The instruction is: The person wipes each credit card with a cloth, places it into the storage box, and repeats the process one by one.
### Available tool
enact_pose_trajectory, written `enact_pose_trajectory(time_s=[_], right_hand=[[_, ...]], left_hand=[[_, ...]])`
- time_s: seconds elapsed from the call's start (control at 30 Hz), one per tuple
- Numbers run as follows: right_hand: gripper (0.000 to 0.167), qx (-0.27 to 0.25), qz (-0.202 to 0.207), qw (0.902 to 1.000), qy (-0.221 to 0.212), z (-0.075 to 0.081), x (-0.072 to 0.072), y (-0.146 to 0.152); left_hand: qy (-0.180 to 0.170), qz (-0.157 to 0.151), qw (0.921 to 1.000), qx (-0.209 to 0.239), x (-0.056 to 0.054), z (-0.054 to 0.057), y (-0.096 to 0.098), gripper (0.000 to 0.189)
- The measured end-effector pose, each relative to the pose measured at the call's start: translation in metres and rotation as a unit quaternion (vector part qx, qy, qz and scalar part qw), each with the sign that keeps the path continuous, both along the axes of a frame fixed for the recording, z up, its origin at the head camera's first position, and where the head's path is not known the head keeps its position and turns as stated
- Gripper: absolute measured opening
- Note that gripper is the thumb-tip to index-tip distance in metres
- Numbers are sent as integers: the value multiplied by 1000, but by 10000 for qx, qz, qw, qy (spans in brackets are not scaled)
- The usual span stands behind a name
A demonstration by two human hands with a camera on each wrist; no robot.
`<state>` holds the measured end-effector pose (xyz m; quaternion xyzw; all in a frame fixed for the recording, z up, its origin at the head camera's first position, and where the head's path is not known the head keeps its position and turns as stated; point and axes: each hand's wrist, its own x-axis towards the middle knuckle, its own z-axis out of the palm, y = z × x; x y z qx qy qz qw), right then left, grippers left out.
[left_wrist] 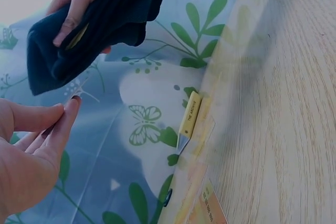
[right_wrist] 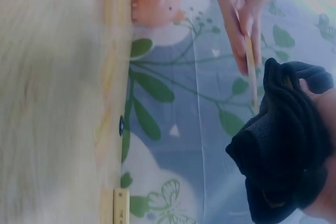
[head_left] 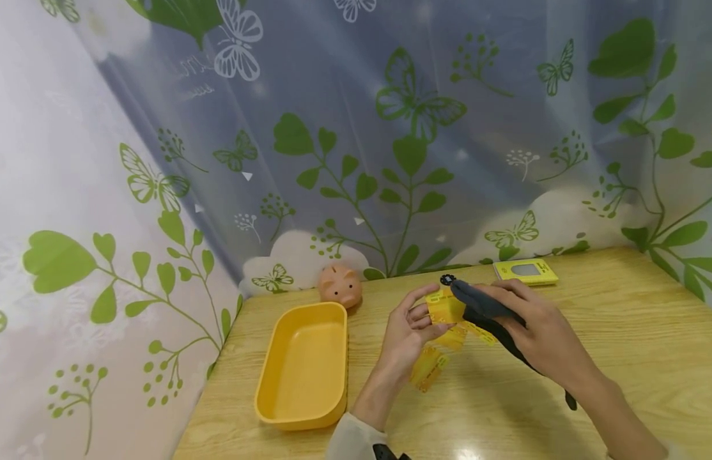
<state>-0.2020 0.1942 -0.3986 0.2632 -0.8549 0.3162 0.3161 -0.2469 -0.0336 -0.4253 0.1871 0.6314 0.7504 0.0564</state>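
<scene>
My left hand (head_left: 403, 335) pinches a yellow card (head_left: 443, 308) between thumb and fingers, raised over the table. In the right wrist view that card (right_wrist: 251, 66) shows edge-on as a thin strip. A folded dark cloth (head_left: 487, 305) hangs from my right hand (head_left: 542, 332), its fingers and thumb gripping the folds. The cloth overlaps the card's right side in the head view; in the right wrist view it is right beside the card's end. Below the hands, several more yellow-orange cards (head_left: 428, 369) lie on the table, partly hidden by the left hand and the cloth.
To the left stands a yellow tray (head_left: 301, 421) with a pink piggy bank (head_left: 340, 289) behind it. A yellow-green box with a grey panel (head_left: 525, 271) lies at the back right. Near the rear edge sits a small black round object (head_left: 447, 279). A patterned curtain (head_left: 344, 96) hangs behind the table.
</scene>
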Motion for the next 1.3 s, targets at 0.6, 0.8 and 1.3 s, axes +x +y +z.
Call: enact_pose_trajectory(time_s=[0.6,0.8,1.3], right_hand=[[71,114,629,9951,-754,-11,5,-31],[73,319,834,9956,-277,-13,2,-31],[72,222,366,9989,-186,-11,2,-26]], left_hand=[[84,-169,9987,-473,4,-1,3,68],[38,-180,9988,-458,4,-2,3,64],[-130,-61,9998,-122,1,-2,2,62]])
